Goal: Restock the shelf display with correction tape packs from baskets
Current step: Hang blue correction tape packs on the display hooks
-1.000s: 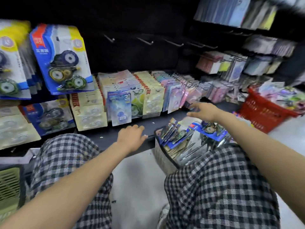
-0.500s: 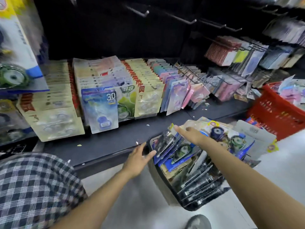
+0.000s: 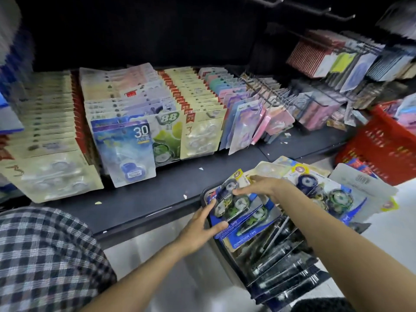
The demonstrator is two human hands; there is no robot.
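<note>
A dark basket (image 3: 281, 264) on the floor in front of the shelf is crammed with carded packs. At its near-left end a small stack of blue correction tape packs (image 3: 245, 221) stands tilted up. My left hand (image 3: 198, 228) grips the stack's left edge, thumb on the front and fingers behind. From the right, my right hand (image 3: 263, 185) holds the stack's top, its fingers lying across the front and its thumb behind the upper edge. The black shelf (image 3: 135, 199) carries rows of carded correction tape packs (image 3: 126, 152).
A red basket (image 3: 382, 152) with more packs stands at the right, against the shelf end. Loose packs (image 3: 326, 192) lie piled on the dark basket's far side. Hooks with hanging packets (image 3: 337, 57) fill the upper right. My checked trouser knee (image 3: 45, 255) is at lower left.
The view has moved closer to the dark basket. My left hand went from the basket's rim onto the blue packs. My right hand moved left onto the top of the same stack.
</note>
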